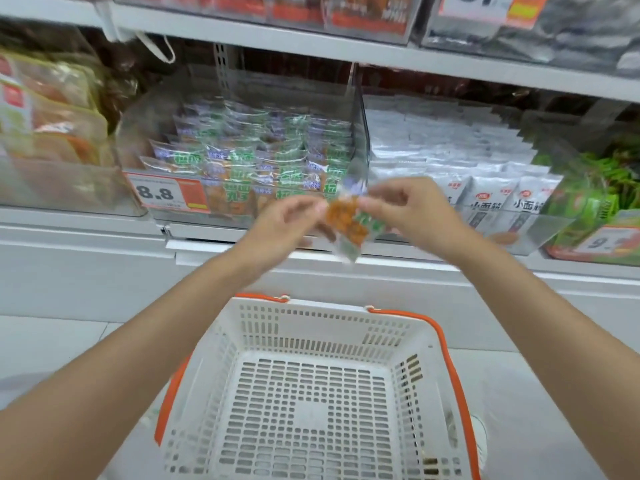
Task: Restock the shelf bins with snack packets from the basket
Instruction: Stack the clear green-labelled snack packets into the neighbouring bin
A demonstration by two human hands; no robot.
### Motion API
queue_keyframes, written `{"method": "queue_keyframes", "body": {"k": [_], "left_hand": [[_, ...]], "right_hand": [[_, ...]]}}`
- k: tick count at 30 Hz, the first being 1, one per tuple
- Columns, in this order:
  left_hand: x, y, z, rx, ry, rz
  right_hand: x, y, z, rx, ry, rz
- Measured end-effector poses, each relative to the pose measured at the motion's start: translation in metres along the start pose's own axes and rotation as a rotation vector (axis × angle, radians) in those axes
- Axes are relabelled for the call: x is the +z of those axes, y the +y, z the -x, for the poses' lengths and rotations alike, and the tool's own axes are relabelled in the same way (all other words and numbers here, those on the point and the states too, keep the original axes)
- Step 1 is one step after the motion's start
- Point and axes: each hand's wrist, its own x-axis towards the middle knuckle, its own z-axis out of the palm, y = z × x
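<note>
Basket [311,327] of white slotted plastic with orange handles sits nearest, below both forearms. Beyond its far rim, left grip [284,220] and right grip [412,209] both pinch one snack packet [348,223], clear with orange contents, tilted, just before the clear shelf bin [356,109] stacked with matching packets. White packets [433,150] fill the bin to its right.

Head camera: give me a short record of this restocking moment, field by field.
packet: green and orange, held between both hands
left hand: pinches the packet's left side
right hand: pinches its right side
basket: white, orange handles, below the hands
middle bin: holds matching green packets
price tag: reads 8.8, on the middle bin's front
right bin: holds white packets
</note>
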Motion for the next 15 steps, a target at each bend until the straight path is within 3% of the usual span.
{"method": "queue_keyframes", "body": {"k": [3, 6, 9, 15], "left_hand": [[-0.023, 0.018, -0.021, 0.155, 0.152, -0.277], [-0.042, 0.011, -0.032, 0.176, 0.155, -0.815], [-0.047, -0.002, -0.031, 0.202, 0.137, -1.066], [-0.045, -0.004, -0.033, 0.236, 0.198, -1.106]], "right_hand": [[-0.020, -0.023, -0.030, -0.143, 0.219, 0.112], [-0.021, -0.033, -0.055, -0.202, 0.246, 0.214], [-0.017, -0.036, -0.070, -0.215, 0.081, 0.429], [-0.010, -0.042, -0.096, -0.096, -0.309, 0.669]]}}
